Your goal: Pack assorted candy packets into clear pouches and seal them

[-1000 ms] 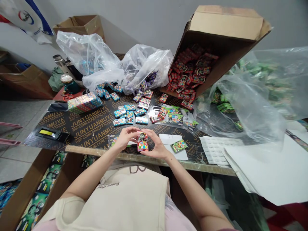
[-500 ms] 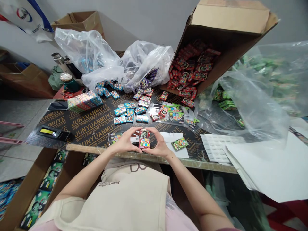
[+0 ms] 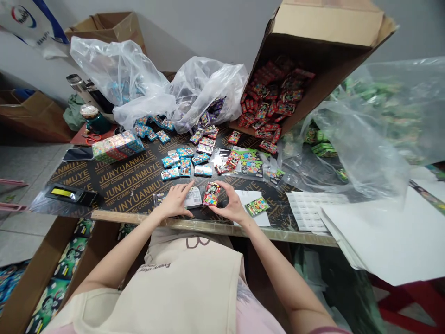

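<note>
Between thumb and fingers, my right hand (image 3: 231, 204) holds a small red printed box (image 3: 212, 194) tilted slightly above the front of the table. My left hand (image 3: 174, 202) is apart from that box, thumb and fingers spread with nothing in the grip. It lies over a flat printed packet (image 3: 193, 198) with a barcode on its right part; whether it presses on the packet I cannot tell. To the right of my right hand, a green box (image 3: 257, 206) rests on white paper (image 3: 253, 220). Farther back lie several blue boxes (image 3: 185, 166) and a few red ones (image 3: 232, 160).
A tipped carton (image 3: 323, 60) spills red boxes at the back. Clear plastic bags (image 3: 212, 83) hold purple and blue boxes; another bag (image 3: 365, 139) holds green ones. A black tape dispenser (image 3: 71, 195) sits front left. White sheets (image 3: 389, 236) lie at right.
My left hand has let go of the red box and moved left with its fingers spread. The red box has shifted slightly right and tilted, now held by my right hand alone.
</note>
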`<state>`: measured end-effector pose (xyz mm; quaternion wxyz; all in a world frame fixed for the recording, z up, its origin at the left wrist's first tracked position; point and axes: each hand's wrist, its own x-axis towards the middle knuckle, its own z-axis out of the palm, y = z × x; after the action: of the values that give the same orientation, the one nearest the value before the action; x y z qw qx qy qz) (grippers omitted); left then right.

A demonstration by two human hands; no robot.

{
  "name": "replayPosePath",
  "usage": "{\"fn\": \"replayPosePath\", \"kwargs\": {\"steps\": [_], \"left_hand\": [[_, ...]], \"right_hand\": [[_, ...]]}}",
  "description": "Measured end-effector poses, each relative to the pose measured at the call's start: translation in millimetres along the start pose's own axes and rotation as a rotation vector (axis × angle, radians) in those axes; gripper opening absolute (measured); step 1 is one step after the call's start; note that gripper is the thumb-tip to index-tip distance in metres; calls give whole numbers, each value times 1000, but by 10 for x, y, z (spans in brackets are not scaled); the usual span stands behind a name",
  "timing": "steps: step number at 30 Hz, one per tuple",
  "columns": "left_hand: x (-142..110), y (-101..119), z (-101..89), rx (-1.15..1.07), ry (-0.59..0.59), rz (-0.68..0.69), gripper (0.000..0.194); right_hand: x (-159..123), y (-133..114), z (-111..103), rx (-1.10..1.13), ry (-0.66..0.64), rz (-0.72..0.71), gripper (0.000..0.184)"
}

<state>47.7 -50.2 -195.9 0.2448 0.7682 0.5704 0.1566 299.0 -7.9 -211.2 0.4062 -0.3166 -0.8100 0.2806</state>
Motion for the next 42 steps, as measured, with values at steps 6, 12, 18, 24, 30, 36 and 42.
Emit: {"fn": "replayPosePath", "kwargs": {"steps": [6,12,18,24,30,36,42], "left_hand": [[120,275,-4,-679,204,-193,65],[320,504,-21,-1070,215,-351,40],[278,372,-23,-785,127,-212,44],[66,10,14,125,-36,-44,108],[-14,-113,133,297,-19,14,106],[-47,-100,59,249,28,127,112],[-65,10,8,165,32,164,110]], "right_hand": [[-26,-115,12,67,-6,-96,80],[41,-293,23,130,-93,-168,79],[8,-242,17,142,-49,-98,83],[-36,148,1,-56,-99,-42,78],[-34,287,74,-181,-256,-37,77],[13,165,26,-94,-348,-88,77],[170,107,-82,23,-431,-177,76]]}}
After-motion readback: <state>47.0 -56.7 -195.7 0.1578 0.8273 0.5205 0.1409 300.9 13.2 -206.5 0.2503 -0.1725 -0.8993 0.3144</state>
